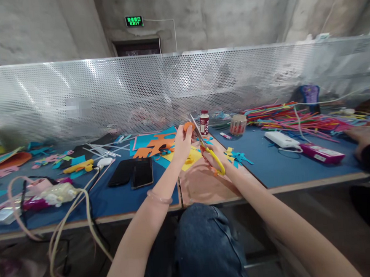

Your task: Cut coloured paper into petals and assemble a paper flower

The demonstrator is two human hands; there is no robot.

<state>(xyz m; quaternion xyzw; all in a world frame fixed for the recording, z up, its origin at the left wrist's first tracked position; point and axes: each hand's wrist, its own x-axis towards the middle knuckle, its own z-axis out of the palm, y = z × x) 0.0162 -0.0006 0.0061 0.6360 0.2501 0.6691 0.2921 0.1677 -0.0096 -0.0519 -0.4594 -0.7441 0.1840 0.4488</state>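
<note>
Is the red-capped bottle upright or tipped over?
Upright: the bottle stands vertically beyond the yellow-handled scissors, its red cap at the top.

exit sign (134,21) on concrete wall (220,15); bottle (204,122) near perforated screen (111,86)

Open: left part of the right blue mat (258,158), from the tabletop (302,185)'s front edge toward the clear ribbed plastic jar (238,125); front strip before two flat black phones (120,173).
Obstructions: perforated silver metal screen (168,84), full far edge; red-capped bottle (204,123), just beyond yellow-handled metal scissors (201,140); multicoloured fuzzy stems (291,116), far right; oblong white device (282,139) and magenta box (322,152), right; looped cream cable (89,212), over the front-left edge.
</note>
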